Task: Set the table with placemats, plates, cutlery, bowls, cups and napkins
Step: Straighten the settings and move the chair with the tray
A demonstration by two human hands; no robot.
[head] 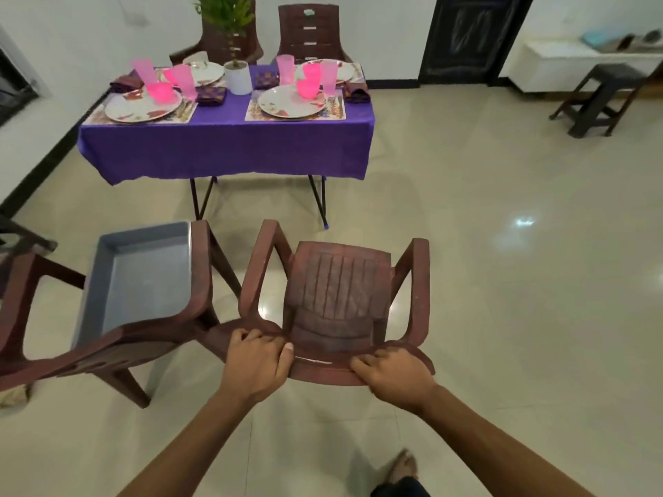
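Both hands, left hand and right hand, curl their fingers over a brown chair's backrest. Ahead, plates, pink cups and placemats cover the purple-clothed surface.

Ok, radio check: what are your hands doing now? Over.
Both hands, left and right, gripping brown chair by its backrest. Table already laid. Second chair with grey tray close alongside.

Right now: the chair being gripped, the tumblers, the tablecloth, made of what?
Chair: looks like moulded plastic, matte brown, ribbed one-piece seat.
Tumblers: translucent pink, likely plastic; glass not excluded.
Tablecloth: thin purple sheet with a slight sheen, fabric or plastic unclear.
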